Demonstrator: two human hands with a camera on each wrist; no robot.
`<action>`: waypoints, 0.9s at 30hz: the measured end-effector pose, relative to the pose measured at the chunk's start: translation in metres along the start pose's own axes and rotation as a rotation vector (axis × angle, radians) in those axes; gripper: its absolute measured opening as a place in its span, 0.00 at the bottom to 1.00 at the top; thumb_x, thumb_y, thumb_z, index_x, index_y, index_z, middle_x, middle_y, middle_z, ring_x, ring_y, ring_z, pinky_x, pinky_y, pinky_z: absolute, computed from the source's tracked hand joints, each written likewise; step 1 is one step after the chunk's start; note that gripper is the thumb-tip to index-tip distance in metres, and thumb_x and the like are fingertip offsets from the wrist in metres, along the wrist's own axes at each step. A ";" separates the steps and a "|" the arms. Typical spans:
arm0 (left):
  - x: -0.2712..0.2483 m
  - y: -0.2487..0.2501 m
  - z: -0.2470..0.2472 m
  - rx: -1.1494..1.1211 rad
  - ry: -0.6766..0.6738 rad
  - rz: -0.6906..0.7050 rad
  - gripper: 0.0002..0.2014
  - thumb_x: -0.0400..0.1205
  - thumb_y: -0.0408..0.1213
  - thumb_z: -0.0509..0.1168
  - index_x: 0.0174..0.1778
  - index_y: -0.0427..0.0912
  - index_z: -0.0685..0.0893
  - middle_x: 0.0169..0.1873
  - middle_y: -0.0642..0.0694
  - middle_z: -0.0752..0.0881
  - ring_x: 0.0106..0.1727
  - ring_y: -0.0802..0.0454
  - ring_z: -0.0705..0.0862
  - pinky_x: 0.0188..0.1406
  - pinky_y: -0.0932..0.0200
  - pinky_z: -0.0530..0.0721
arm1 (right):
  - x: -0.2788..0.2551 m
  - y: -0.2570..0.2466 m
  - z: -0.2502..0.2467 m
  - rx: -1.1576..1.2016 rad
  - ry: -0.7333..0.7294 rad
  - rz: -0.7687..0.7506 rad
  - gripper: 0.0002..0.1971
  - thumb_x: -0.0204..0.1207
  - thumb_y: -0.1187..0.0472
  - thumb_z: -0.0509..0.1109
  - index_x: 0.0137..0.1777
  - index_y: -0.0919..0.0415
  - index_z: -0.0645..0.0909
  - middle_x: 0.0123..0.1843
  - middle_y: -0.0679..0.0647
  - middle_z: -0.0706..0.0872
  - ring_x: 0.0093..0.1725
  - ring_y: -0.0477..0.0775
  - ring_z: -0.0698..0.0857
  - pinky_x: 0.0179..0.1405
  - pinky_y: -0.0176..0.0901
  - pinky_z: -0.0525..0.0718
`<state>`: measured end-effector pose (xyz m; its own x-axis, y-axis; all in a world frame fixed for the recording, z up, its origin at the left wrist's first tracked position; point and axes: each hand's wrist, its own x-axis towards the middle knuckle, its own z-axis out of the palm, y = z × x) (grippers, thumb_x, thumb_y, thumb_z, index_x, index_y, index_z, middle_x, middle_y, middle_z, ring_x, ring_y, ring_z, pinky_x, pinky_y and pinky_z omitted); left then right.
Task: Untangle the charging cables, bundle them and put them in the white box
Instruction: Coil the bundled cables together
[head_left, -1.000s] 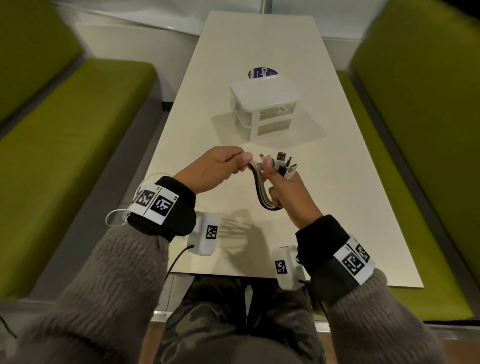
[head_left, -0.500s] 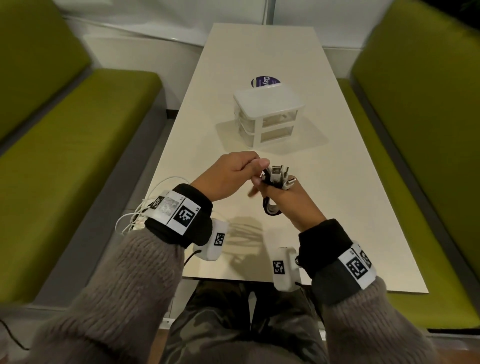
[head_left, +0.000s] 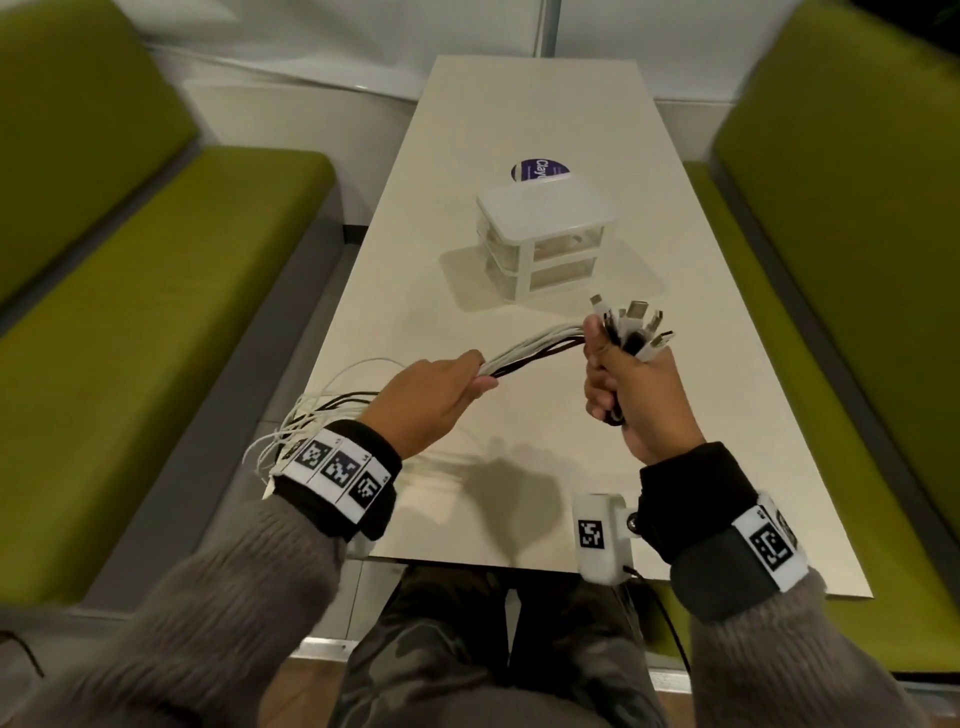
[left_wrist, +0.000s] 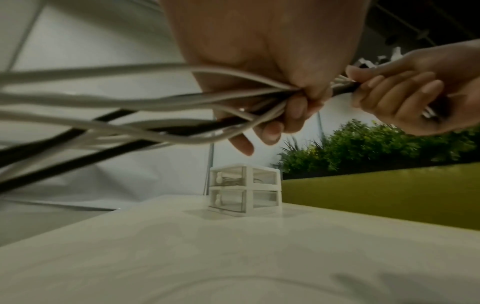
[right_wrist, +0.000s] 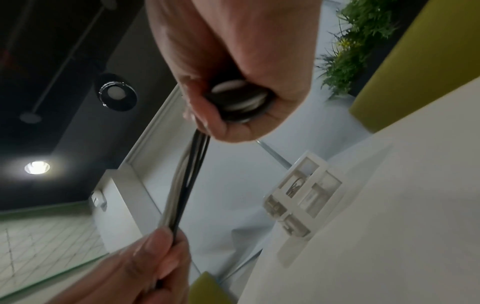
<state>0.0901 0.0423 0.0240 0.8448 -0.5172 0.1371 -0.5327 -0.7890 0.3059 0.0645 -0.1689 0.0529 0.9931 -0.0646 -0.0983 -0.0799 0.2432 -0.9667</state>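
Note:
A bunch of white and black charging cables stretches between my two hands above the table. My right hand grips the folded bundle with the plugs sticking up out of its fist; the fold shows under the fist in the right wrist view. My left hand grips the strands further along, and the loose ends trail off behind its wrist at the table's left edge. The white box, a small two-drawer unit with clear fronts, stands mid-table beyond my hands with both drawers closed.
A round purple sticker lies behind the box. The cream table is narrow, with green bench seats on both sides. Something thin lies in the upper drawer.
My hands have moved apart: the left slid leftward along the cables, drawing them out into a straight run, while the right lifted with the plugs.

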 end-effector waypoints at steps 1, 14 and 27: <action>-0.002 -0.003 0.000 0.039 0.000 0.009 0.29 0.80 0.61 0.35 0.46 0.40 0.71 0.30 0.49 0.73 0.29 0.45 0.68 0.33 0.55 0.62 | -0.002 0.002 0.001 0.006 0.006 0.004 0.17 0.81 0.55 0.67 0.31 0.55 0.71 0.21 0.48 0.61 0.17 0.45 0.62 0.17 0.33 0.62; -0.004 0.023 -0.026 -0.033 -0.052 -0.068 0.56 0.65 0.72 0.60 0.82 0.44 0.46 0.82 0.47 0.53 0.82 0.51 0.51 0.82 0.42 0.46 | -0.010 0.009 0.011 -0.120 -0.049 0.045 0.26 0.84 0.61 0.64 0.22 0.48 0.82 0.18 0.46 0.63 0.16 0.46 0.60 0.17 0.35 0.59; 0.002 0.018 -0.014 -0.319 -0.058 -0.061 0.12 0.86 0.48 0.48 0.41 0.47 0.69 0.26 0.54 0.71 0.26 0.57 0.69 0.27 0.62 0.66 | -0.007 -0.013 -0.002 -0.141 -0.010 0.003 0.18 0.82 0.59 0.66 0.30 0.56 0.68 0.17 0.45 0.63 0.15 0.44 0.60 0.15 0.33 0.59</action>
<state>0.0831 0.0320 0.0432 0.8653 -0.4978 0.0586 -0.4314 -0.6801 0.5927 0.0586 -0.1740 0.0658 0.9936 -0.0541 -0.0992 -0.0932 0.1046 -0.9901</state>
